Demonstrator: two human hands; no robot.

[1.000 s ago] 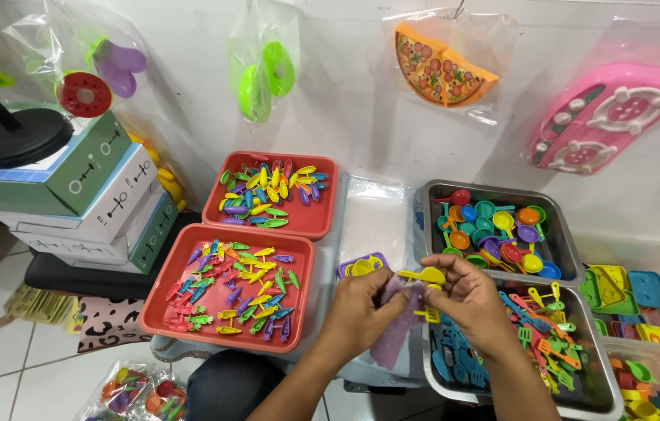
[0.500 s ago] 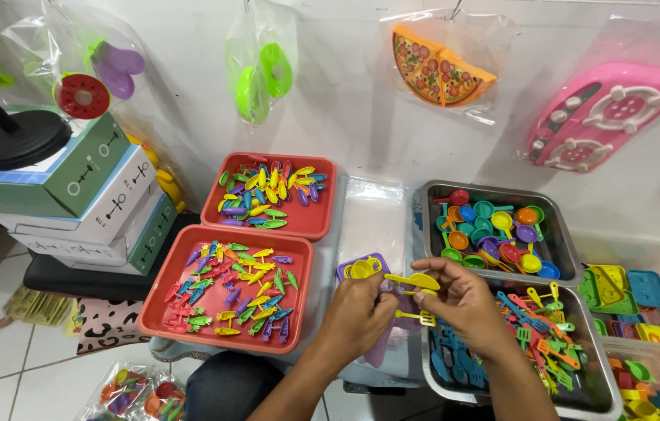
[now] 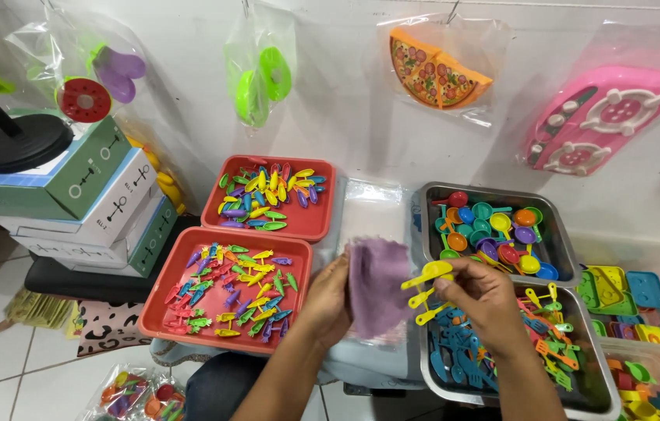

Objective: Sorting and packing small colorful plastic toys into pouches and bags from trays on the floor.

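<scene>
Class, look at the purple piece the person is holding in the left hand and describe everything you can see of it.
The purple piece is a flat, roughly rectangular item of matte lilac plastic, blurred in the head view, so fine detail cannot be told. It stands tilted upright above a clear bag, gripped along its left edge by the left hand. The right hand, holding yellow toy utensils, is just beside its right edge.

Bright white wall behind, pale tiled floor at lower left

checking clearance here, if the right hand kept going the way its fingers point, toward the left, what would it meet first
Most likely the purple piece that the left hand holds up: the yellow utensils pinched in the right hand almost reach its edge, though depth is unclear.
</scene>
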